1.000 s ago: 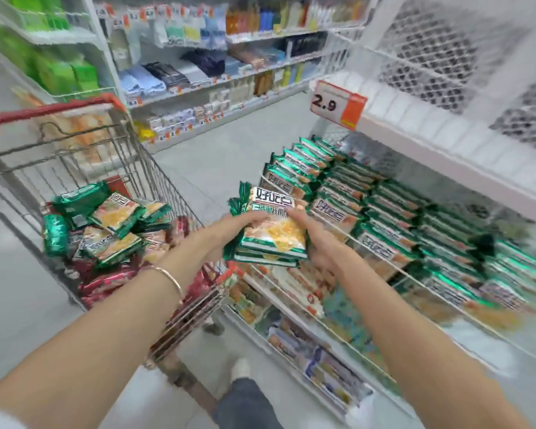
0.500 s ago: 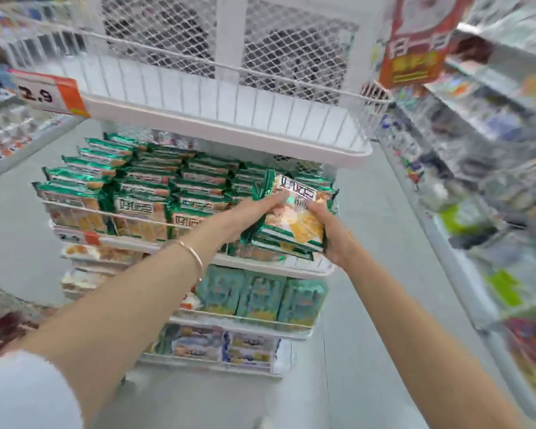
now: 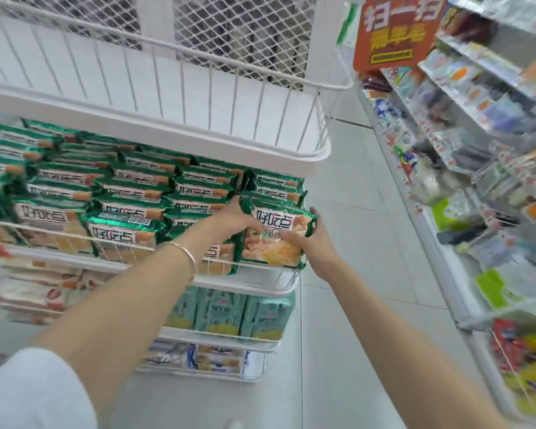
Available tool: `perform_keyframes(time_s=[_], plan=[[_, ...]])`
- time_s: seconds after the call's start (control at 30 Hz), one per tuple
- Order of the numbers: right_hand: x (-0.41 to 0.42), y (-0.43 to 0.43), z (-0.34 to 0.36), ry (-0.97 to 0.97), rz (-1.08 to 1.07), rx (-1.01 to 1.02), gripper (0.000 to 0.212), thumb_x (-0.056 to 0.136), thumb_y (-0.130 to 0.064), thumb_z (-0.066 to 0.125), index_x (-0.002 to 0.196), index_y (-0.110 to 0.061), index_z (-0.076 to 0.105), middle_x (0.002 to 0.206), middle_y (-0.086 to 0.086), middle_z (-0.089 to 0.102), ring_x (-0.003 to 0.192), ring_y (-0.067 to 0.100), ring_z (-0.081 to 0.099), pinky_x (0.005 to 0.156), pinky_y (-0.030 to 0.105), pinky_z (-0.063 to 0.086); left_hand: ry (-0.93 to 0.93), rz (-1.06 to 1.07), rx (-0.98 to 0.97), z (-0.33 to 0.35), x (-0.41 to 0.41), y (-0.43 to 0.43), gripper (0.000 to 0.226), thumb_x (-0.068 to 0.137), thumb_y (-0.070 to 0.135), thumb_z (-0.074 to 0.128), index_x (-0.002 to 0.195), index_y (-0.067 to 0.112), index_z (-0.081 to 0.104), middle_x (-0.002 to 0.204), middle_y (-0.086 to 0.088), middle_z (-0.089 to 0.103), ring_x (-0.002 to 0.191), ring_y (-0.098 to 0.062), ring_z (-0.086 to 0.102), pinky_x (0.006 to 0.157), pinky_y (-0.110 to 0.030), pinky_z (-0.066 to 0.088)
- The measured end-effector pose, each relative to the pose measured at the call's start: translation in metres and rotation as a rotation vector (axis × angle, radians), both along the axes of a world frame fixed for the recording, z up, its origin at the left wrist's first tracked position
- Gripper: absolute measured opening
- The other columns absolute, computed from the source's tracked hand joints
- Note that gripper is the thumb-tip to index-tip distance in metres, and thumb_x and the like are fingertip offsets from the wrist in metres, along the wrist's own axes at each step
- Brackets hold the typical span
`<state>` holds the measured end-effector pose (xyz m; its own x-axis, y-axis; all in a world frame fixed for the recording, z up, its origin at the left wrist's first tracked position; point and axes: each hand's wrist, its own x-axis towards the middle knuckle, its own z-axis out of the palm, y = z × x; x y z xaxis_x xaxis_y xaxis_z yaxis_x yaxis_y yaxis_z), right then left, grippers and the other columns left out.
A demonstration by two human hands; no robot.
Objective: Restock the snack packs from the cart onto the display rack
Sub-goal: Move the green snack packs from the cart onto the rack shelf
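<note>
A small stack of green snack packs (image 3: 276, 235) sits at the right end of the second shelf of the white wire display rack (image 3: 260, 283). My left hand (image 3: 234, 216) grips its left edge, fingers curled over the top. My right hand (image 3: 310, 243) holds its right side, fingers wrapped round the edge. Rows of the same green packs (image 3: 121, 193) fill the shelf to the left. The cart is out of view.
The rack's top basket (image 3: 174, 125) holds nothing visible. Teal packs (image 3: 245, 314) and other snacks fill the lower shelves. A stocked store shelf (image 3: 477, 181) runs along the right, with an orange sign (image 3: 396, 32) above. Grey floor lies between them.
The view has swung right, away from the cart. Both hands have carried the stack from above the cart to the rack and lowered it onto the right end of the second shelf.
</note>
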<state>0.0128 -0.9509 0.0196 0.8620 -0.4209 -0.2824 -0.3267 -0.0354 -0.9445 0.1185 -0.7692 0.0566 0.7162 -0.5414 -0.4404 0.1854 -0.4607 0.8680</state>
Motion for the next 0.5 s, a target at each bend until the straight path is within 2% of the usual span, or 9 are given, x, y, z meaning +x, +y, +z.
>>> perform_keyframes(time_s=[0.03,0.1,0.17,0.2,0.27,0.33,0.4,0.47,0.5], plan=[[0.002,-0.003,0.0,0.001,0.022,-0.04,0.137,0.044,-0.047,0.1,0.154,-0.036,0.02,0.144,0.005,0.054,0.122,0.024,0.062,0.1,0.049,0.053,-0.093,-0.021,0.043,0.001,0.001,-0.001,0.114,0.077,0.01,0.081,0.159,0.027,0.005,0.161,-0.01,0.025,0.14,-0.031,0.038,0.113,-0.038,0.032],[0.002,-0.008,0.004,0.017,0.096,-0.118,0.132,0.056,-0.038,0.097,0.156,-0.035,0.012,0.143,0.004,0.054,0.123,0.02,0.06,0.103,0.045,0.052,-0.296,-0.104,0.077,0.001,0.005,-0.001,0.123,0.076,0.016,0.083,0.158,0.035,-0.006,0.167,-0.002,0.009,0.143,-0.029,0.034,0.109,-0.033,0.036],[0.0,-0.012,0.006,-0.016,0.143,-0.193,0.125,0.066,-0.028,0.094,0.157,-0.034,0.007,0.138,-0.002,0.057,0.12,0.013,0.061,0.1,0.036,0.054,-0.48,-0.203,0.109,-0.001,0.009,0.004,0.133,0.069,0.029,0.09,0.157,0.04,-0.009,0.168,0.005,-0.003,0.151,-0.023,0.017,0.114,-0.032,0.029],[-0.001,-0.012,0.008,-0.038,0.165,-0.223,0.122,0.07,-0.023,0.092,0.157,-0.031,0.007,0.132,-0.008,0.058,0.115,0.005,0.061,0.094,0.027,0.055,-0.533,-0.269,0.148,-0.001,0.01,0.007,0.137,0.064,0.036,0.093,0.157,0.04,-0.007,0.167,0.006,-0.003,0.152,-0.02,0.012,0.117,-0.035,0.023],[0.001,-0.011,0.013,-0.047,0.221,-0.262,0.118,0.073,-0.011,0.089,0.155,-0.029,0.006,0.12,-0.016,0.057,0.103,-0.003,0.062,0.08,0.015,0.056,-0.596,-0.357,0.224,-0.006,0.011,0.011,0.137,0.059,0.041,0.095,0.158,0.039,0.0,0.167,0.004,0.006,0.151,-0.019,0.014,0.119,-0.037,0.018],[0.004,-0.011,0.016,-0.064,0.26,-0.294,0.12,0.07,-0.009,0.09,0.154,-0.033,0.007,0.117,-0.011,0.063,0.095,-0.002,0.068,0.079,0.016,0.057,-0.679,-0.343,0.258,-0.012,0.009,0.011,0.129,0.059,0.042,0.094,0.157,0.037,0.01,0.164,0.0,0.015,0.147,-0.024,0.028,0.118,-0.04,0.026],[0.003,-0.008,0.014,-0.087,0.268,-0.378,0.113,0.067,-0.011,0.093,0.149,-0.033,0.019,0.112,-0.017,0.064,0.087,-0.001,0.071,0.072,0.015,0.056,-0.776,-0.321,0.293,-0.018,0.003,0.01,0.119,0.061,0.043,0.092,0.155,0.033,0.02,0.16,-0.001,0.021,0.138,-0.026,0.04,0.112,-0.04,0.036],[-0.011,-0.002,0.004,-0.06,0.294,-0.445,0.108,0.065,-0.016,0.093,0.148,-0.025,0.025,0.112,-0.025,0.059,0.087,-0.004,0.07,0.074,0.015,0.056,-0.862,-0.362,0.335,-0.027,-0.005,0.015,0.11,0.066,0.05,0.087,0.154,0.032,0.024,0.157,-0.002,0.025,0.136,-0.024,0.039,0.114,-0.04,0.037],[-0.02,0.001,-0.003,-0.024,0.328,-0.468,0.108,0.066,-0.023,0.093,0.15,-0.024,0.025,0.12,-0.023,0.057,0.095,-0.003,0.069,0.083,0.019,0.057,-0.943,-0.414,0.372,-0.032,-0.008,0.018,0.104,0.07,0.058,0.081,0.154,0.032,0.025,0.157,-0.002,0.026,0.139,-0.025,0.034,0.117,-0.043,0.032]])
